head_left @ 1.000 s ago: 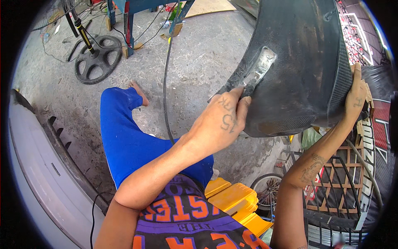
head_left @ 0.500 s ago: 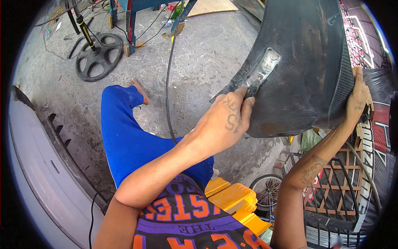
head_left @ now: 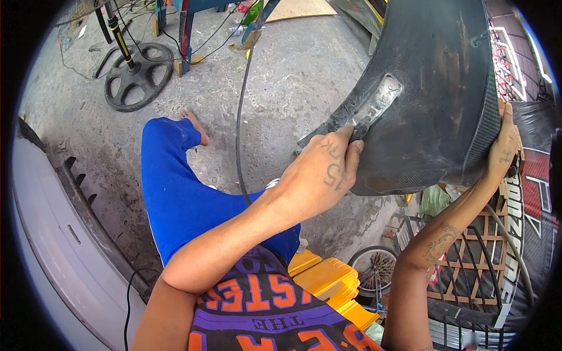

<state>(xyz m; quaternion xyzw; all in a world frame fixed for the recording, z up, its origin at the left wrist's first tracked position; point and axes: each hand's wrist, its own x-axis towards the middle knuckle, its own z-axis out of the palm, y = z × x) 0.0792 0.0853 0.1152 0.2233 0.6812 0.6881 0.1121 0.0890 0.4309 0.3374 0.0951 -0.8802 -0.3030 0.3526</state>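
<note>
A large black curved body panel fills the upper right, held up in front of me, with a scraped silvery patch on its left part. My left hand grips the panel's left lower edge just below that patch, fingers curled over the rim. My right hand clasps the panel's right edge, where the surface is ribbed. My leg in blue trousers stretches out below onto the concrete floor.
A black wheel-shaped stand base with a pole lies at the upper left. A thin black cable runs down the floor. A white bumper-like panel lies at the left. Yellow crate, a small spoked wheel and a wooden lattice sit lower right.
The panel has shifted slightly to the right and turned a little in both hands; my left hand slid along its edge.
</note>
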